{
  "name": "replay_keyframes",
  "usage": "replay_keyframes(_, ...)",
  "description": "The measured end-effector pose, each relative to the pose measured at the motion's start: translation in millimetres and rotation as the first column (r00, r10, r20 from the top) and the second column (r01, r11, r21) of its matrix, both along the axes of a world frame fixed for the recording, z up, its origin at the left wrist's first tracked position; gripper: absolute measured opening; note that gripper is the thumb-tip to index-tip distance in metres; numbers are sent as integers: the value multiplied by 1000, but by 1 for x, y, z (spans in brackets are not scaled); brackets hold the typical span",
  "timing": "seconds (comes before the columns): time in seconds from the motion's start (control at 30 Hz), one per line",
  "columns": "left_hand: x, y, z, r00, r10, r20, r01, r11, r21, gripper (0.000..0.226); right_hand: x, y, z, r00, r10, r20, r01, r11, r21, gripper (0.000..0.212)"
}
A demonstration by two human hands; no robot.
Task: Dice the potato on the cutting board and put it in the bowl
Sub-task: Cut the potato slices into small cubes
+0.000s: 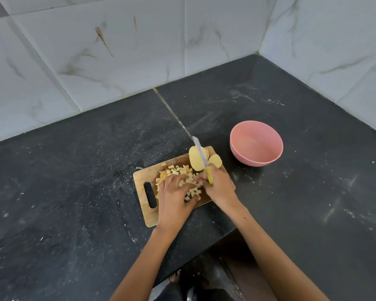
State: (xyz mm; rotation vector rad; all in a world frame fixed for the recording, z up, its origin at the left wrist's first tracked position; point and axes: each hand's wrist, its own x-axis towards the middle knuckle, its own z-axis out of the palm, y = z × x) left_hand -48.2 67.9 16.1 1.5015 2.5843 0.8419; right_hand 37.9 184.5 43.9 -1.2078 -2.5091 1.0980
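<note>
Nearest the viewer, two bare forearms reach up from the bottom edge onto a dark stone counter (74,192). The left hand (174,196) lies palm down on the wooden cutting board (143,177), its fingers spread and lightly bent over a heap of diced potato (187,179), touching the cubes without closing round any of them. Just to its right, the right hand (219,187) has its fingers wrapped round the yellow-green handle of a knife (201,154), whose pale blade points away toward the far side. The board sits tilted on the counter, its handle slot at the near left.

At the board's far right corner stand the uncut potato pieces (204,159), a few thick pale slabs, with the blade lying across them. Farther right, apart from the board, sits a pink bowl (256,144) with nothing in it. Beyond, marbled white wall tiles (117,51) meet in a corner.
</note>
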Motion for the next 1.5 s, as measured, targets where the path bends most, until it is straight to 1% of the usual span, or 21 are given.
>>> replay_keyframes(0.07, -1, 4, -2, 999, -27, -29, 27, 1000, -7, 20, 13, 8, 3, 999, -45, -15, 45, 999, -6, 19)
replay_keyframes(0.13, -3, 9, -4, 998, -40, -42, 41, 999, 27, 12, 30, 14, 2, 997, -79, 12, 79, 997, -8, 16)
replay_keyframes(0.2, -4, 14, -4, 999, -27, -32, 29, 998, 63, 11, 39, 11, -2, 994, -108, 26, 110, 990, -85, 15)
replay_keyframes(0.3, -6, 16, -3, 1000, 25, 17, -27, 993, 116, 12, 31, -6, -8, 993, -113, 11, 114, 982, -153, 31)
replay_keyframes(0.37, -8, 14, -1, 997, 65, 52, -72, 987, 141, 12, 15, -15, -14, 993, -110, -39, 104, 986, -133, 32)
replay_keyframes(0.47, -12, 11, 0, 995, 88, 57, -95, 985, 144, 13, -3, -21, -19, 990, -109, -86, 106, 994, -34, 38)
replay_keyframes(0.5, -13, 10, 0, 995, 88, 53, -95, 985, 144, 12, -5, -20, -20, 988, -117, -102, 116, 993, -9, 36)
replay_keyframes(0.6, -15, 7, 0, 995, 87, 49, -94, 984, 153, 10, 5, -12, -20, 966, -210, -152, 221, 973, 60, 14)
replay_keyframes(0.67, -14, 7, -1, 994, 93, 49, -99, 983, 152, 11, 10, -7, -21, 957, -255, -137, 268, 959, 87, 12)
replay_keyframes(0.77, -13, 6, -2, 995, 91, 51, -97, 985, 144, 14, 4, -9, -20, 974, -216, -74, 223, 969, 109, 16)
replay_keyframes(0.87, -12, 9, 1, 994, 98, 54, -104, 986, 128, 16, -7, -17, -17, 990, -125, -64, 129, 989, 71, 17)
replay_keyframes(0.9, -13, 11, 3, 994, 100, 49, -106, 987, 124, 16, -8, -18, -17, 990, -118, -72, 122, 991, 53, 15)
replay_keyframes(0.93, -13, 12, 4, 993, 104, 46, -109, 987, 122, 16, -7, -17, -15, 987, -136, -88, 139, 989, 40, 12)
replay_keyframes(1.03, -14, 16, 8, 995, 94, 43, -99, 987, 123, 14, 7, -7, -12, 950, -283, -131, 282, 959, -23, 10)
replay_keyframes(1.1, -13, 23, 10, 996, 80, 44, -84, 989, 122, 15, 18, 1, -8, 932, -344, -116, 340, 939, -49, 7)
replay_keyframes(1.2, -6, 37, 15, 999, 28, 27, -31, 995, 92, 15, 31, 11, -8, 905, -414, -95, 407, 909, -90, 9)
replay_keyframes(1.27, -1, 48, 17, 1000, 4, -13, -3, 998, 61, 14, 37, 13, -9, 892, -445, -82, 438, 895, -89, 13)
replay_keyframes(1.37, 7, 69, 20, 994, 19, -108, -23, 999, -41, 18, 47, 11, -11, 881, -472, -8, 471, 881, -45, 15)
replay_keyframes(1.5, 12, 95, 25, 991, -14, -134, -10, 984, -179, 30, 55, 3, -9, 893, -450, 17, 450, 891, -54, 15)
